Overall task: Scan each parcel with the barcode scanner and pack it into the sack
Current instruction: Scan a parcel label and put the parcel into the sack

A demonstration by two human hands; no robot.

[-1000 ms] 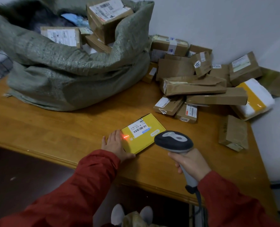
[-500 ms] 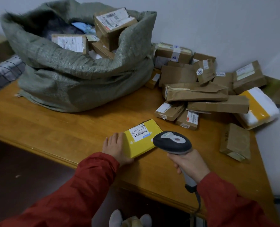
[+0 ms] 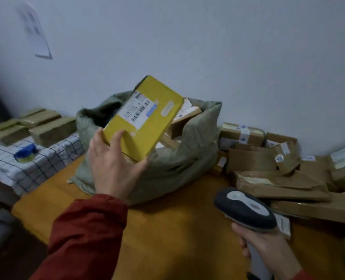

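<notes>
My left hand grips a flat yellow parcel by its lower end and holds it up, tilted, in front of the mouth of the grey-green woven sack. A white barcode label faces me on the parcel. The sack stands on the wooden table with several brown parcels showing inside its rim. My right hand grips the handle of the dark grey barcode scanner, held low over the table at the right.
A heap of brown parcels lies against the wall to the right of the sack. At the left a checked cloth carries a blue object and several olive boxes. A paper sheet hangs on the wall.
My left hand has picked the yellow parcel up off the table and raised it toward the sack's mouth. The scanner has drawn back to the right, and my view has tilted up.
</notes>
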